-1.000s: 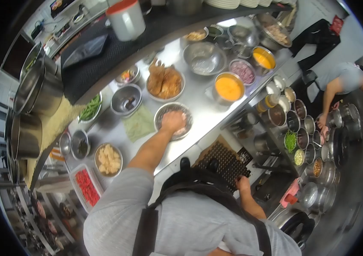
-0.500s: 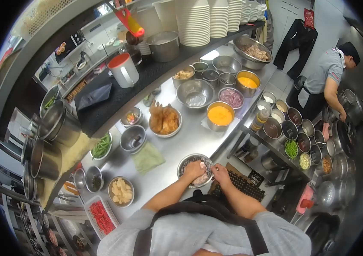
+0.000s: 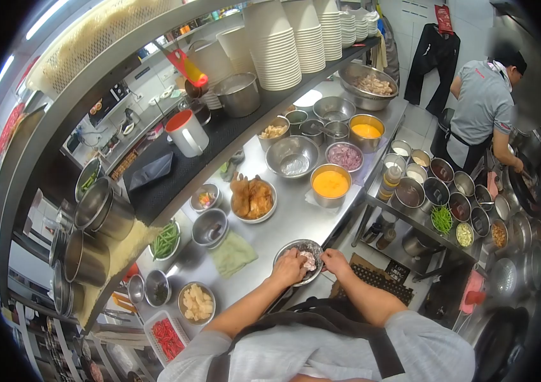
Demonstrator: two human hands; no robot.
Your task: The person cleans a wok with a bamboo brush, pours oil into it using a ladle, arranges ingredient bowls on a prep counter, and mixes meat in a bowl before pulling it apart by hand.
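A steel bowl with pale pinkish, meat-like pieces stands at the front edge of the steel counter. My left hand reaches into its left side, fingers curled against the pieces; whether it grips any is hidden. At the right rim, my right hand holds the bowl with its fingers closed on the edge. A green cloth lies to the left, near a bowl of browned poultry. Behind my right hand stands a pot of orange liquid.
Bowls of green beans, pale chunks and a basket of red chillies line the left. A raised shelf holds stacked bowls and a mug. Right, a rack carries many containers; a co-worker stands beyond.
My right hand came up from beside my body to the bowl's rim. The bowl was drawn toward the counter's front edge, with my left hand still in it. The co-worker stands more upright.
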